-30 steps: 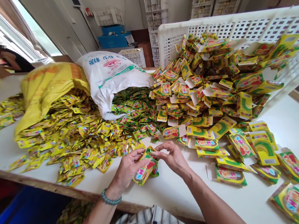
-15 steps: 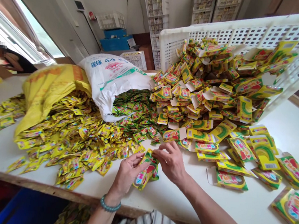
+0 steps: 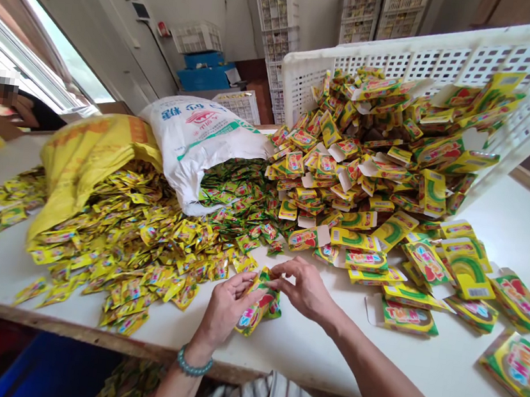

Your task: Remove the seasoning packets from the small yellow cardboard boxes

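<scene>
Over the front of the white table, my left hand (image 3: 227,310) is closed around a small yellow-and-green printed carton (image 3: 250,316), which is tilted. Green wrapping shows along the carton's right side; I cannot tell if it is a sachet or part of the carton. At the carton's upper end, the thumb and fingers of my right hand (image 3: 302,287) are pinched together on it. The fingertips hide exactly what they grip there. Left of my hands lies a heap of yellow sachets (image 3: 158,243). Green sachets (image 3: 241,189) spread just beyond them.
A yellow sack (image 3: 92,145) and a white sack (image 3: 195,138) lie open on the table (image 3: 323,354). To the right, a tipped white crate (image 3: 310,69) spills many cartons (image 3: 376,160). Several loose cartons (image 3: 522,368) lie at the right. A person (image 3: 34,112) is at the far left.
My right hand has shifted slightly at the carton's upper end, its fingers changing their bend. My left hand keeps hold of the carton in the same place.
</scene>
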A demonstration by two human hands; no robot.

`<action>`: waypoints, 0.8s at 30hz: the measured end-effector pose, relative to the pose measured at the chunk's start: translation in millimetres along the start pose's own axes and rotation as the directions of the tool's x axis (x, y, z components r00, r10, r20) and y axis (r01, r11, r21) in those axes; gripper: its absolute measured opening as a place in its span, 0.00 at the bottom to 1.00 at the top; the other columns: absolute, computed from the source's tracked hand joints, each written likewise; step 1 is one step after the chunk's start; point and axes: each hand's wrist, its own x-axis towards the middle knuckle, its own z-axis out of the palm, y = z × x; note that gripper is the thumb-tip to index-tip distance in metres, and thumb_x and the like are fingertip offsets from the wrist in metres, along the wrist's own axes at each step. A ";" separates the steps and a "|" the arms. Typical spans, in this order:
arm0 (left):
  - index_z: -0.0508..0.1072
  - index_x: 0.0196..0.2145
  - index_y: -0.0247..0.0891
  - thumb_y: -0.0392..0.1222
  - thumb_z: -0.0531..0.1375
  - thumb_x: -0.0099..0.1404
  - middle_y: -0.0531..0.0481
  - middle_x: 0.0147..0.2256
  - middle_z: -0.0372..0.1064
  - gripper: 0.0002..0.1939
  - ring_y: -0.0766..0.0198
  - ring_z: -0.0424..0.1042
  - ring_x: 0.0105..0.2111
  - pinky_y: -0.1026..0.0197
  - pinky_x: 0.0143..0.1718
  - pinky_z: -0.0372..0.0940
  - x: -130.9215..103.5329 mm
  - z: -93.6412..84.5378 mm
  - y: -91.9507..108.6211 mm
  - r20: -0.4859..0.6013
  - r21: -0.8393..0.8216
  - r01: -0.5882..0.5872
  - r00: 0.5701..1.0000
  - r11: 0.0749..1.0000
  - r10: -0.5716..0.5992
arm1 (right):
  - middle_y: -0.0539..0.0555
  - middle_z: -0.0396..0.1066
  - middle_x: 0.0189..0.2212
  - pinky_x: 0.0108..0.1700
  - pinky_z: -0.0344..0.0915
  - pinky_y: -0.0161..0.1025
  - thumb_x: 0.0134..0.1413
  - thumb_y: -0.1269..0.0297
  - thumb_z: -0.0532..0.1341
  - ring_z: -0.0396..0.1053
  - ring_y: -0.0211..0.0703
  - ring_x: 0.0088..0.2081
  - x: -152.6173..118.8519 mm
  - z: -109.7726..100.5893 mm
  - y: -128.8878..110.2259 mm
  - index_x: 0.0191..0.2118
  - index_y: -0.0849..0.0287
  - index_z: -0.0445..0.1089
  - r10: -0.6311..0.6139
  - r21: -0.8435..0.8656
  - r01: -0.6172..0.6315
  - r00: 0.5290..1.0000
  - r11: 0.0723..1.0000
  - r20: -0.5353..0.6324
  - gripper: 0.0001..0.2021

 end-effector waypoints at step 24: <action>0.61 0.51 0.43 0.44 0.65 0.57 0.48 0.43 0.73 0.26 0.59 0.74 0.43 0.60 0.45 0.67 4.5 12.6 -2.0 -0.085 -0.244 -0.114 0.992 0.963 0.096 | 0.51 0.70 0.30 0.35 0.65 0.36 0.46 0.51 0.67 0.66 0.38 0.30 -0.3 38.1 19.2 0.43 0.59 0.72 0.223 0.655 -0.221 0.971 0.723 0.082 0.21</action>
